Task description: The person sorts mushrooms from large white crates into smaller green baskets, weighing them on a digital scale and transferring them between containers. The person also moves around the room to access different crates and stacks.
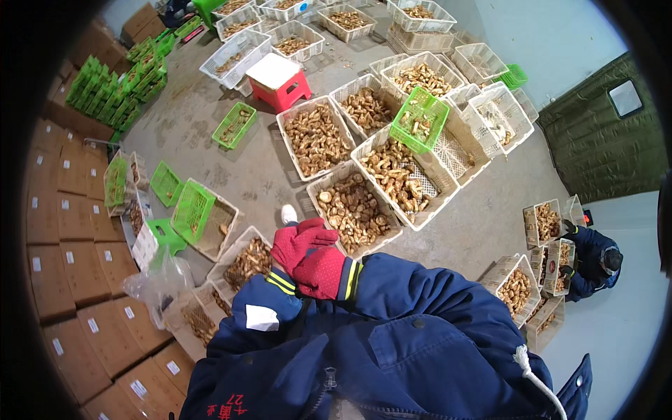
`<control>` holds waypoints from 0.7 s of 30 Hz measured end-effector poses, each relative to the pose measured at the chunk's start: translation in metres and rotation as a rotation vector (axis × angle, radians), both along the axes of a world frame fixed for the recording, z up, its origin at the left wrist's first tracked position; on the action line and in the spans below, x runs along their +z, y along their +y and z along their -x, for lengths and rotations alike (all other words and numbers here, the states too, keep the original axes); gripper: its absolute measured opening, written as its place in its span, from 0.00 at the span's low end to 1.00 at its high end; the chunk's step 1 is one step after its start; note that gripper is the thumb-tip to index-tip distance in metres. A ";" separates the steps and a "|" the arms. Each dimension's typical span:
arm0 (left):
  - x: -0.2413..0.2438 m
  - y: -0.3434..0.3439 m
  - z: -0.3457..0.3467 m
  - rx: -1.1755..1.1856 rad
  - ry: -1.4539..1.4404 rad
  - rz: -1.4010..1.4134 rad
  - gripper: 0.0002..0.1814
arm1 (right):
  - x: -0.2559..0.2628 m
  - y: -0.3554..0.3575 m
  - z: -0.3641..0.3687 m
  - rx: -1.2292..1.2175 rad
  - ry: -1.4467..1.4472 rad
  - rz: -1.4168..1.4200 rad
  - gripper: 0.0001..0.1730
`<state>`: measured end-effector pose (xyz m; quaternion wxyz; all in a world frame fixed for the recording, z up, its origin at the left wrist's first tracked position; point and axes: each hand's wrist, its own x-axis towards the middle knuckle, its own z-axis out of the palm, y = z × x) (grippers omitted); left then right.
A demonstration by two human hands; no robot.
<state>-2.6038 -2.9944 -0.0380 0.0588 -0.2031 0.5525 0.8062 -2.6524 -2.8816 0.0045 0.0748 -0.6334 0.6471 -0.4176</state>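
My left hand [300, 242] wears a red dotted glove, its fingers reaching right with nothing visible in them. Against it and across its wrist lies my right hand [320, 273], in a matching glove; its fingers are partly hidden, so whether they grip the left glove's cuff is unclear. Both hands are in front of my blue jacket [399, 336]. Just beyond them stands a white plastic crate [396, 237] of brown mushrooms [353, 210]. Left of the hands, another crate [218, 270] holds darker, slender mushrooms [249, 262].
More mushroom crates [283, 142] spread ahead, one bearing a green basket [420, 119]. A red stool [278, 84] with a white top stands beyond. Cardboard boxes [79, 220] line the left. At right, a person [596, 262] handles crates [543, 223]. A plastic bag [163, 283] lies left.
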 end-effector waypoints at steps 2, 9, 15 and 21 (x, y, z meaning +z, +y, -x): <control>-0.027 -0.048 0.054 -0.093 -0.256 -0.404 0.27 | -0.026 -0.030 0.032 -0.068 -0.064 -0.086 0.11; -0.164 -0.210 0.169 0.120 -0.071 -0.894 0.20 | -0.104 -0.187 0.127 -0.209 -0.486 -0.181 0.05; -0.166 -0.306 0.210 -0.273 0.158 -0.182 0.23 | -0.126 -0.282 0.185 -0.208 -0.690 -0.172 0.05; -0.165 -0.330 0.268 -0.143 -0.201 -0.692 0.28 | -0.206 -0.308 0.216 -0.341 -0.863 -0.156 0.07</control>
